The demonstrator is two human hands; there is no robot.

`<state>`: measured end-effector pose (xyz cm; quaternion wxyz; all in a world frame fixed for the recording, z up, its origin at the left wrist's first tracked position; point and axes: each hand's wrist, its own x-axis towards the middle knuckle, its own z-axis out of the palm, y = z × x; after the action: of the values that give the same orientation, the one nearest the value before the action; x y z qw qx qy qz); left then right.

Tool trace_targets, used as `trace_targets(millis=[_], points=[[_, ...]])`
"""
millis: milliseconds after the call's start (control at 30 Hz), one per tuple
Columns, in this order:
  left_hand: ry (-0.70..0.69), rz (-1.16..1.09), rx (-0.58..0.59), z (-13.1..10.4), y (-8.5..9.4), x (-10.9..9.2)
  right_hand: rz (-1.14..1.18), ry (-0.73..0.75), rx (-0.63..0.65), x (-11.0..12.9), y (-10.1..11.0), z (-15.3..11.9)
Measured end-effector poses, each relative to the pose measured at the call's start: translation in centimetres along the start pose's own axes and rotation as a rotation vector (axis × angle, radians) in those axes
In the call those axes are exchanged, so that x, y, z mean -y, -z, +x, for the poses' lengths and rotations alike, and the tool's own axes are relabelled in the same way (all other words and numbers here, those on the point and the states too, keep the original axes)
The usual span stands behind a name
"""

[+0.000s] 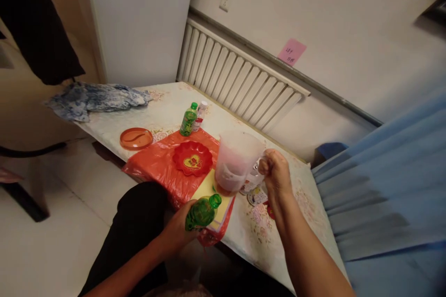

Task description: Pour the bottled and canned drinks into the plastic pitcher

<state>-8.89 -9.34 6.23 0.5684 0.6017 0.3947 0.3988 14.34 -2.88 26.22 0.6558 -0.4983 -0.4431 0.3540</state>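
**Bottle and jug in hand at the corner table**

White walls, a ribbed radiator (pixel 240 79) and a pink note (pixel 291 51) stuck above it frame the corner; a blue curtain (pixel 386 181) hangs at the right. Table (pixel 167 102) carries a floral cloth, with a red plastic sheet (pixel 156 162) spread over its near edge.

Left hand (pixel 179 232) is wrapped closed around a green bottle (pixel 202 212), held low at the table's edge, tilted, green cap on and pointing toward the jug. Right hand (pixel 275 171) is closed in a fist on the handle of a translucent plastic jug (pixel 235 162), which stands upright on a yellow pad (pixel 209 188); a reddish residue shows near its bottom.

Judgement: the step looks like readying bottle and jug together. With the cap on and both hands occupied, the next move calls for freeing one hand to unscrew it while the jug stays level.

Nearby: red heart dish (pixel 193 158), orange lid (pixel 136 138), two small bottles (pixel 192 119), crumpled blue cloth (pixel 94 100).
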Motion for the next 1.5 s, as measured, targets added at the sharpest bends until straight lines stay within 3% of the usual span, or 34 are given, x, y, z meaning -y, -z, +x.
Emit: trace_targets(millis=[367,600,767,933,1000,1100,1200,1333,1433,1500], points=[[0.003,-0.079,0.015,0.9,0.9,0.9,0.135,0.005,-0.040,-10.3,-9.7,5.6],[0.038,-0.088,0.021,0.9,1.7,0.6,0.135,-0.002,-0.082,-15.2,-11.7,5.4],[0.032,-0.072,0.016,1.0,2.0,-0.1,0.106,-0.004,-0.063,-15.8,-10.7,5.2],[0.059,-0.059,0.022,1.5,2.1,-0.4,-0.053,-0.011,-0.109,-14.8,-6.8,3.4],[0.068,-0.077,0.020,1.6,2.0,-0.3,-0.072,-0.046,-0.046,-14.6,-4.5,1.1],[0.037,-0.088,0.013,1.7,1.6,-0.1,0.010,-0.176,0.147,-14.6,-1.3,-3.7],[-0.004,-0.069,0.041,1.8,0.8,0.1,0.033,-0.256,0.254,-14.4,0.7,-8.6],[-0.040,-0.046,0.092,1.8,-0.9,0.0,0.042,-0.312,0.345,-13.2,1.8,-13.1],[-0.055,-0.041,0.116,1.8,-2.3,-0.1,0.014,-0.284,0.401,-12.1,2.1,-14.9],[-0.067,-0.060,0.141,1.8,-3.2,-0.3,0.005,-0.271,0.373,-11.6,2.3,-15.5]])
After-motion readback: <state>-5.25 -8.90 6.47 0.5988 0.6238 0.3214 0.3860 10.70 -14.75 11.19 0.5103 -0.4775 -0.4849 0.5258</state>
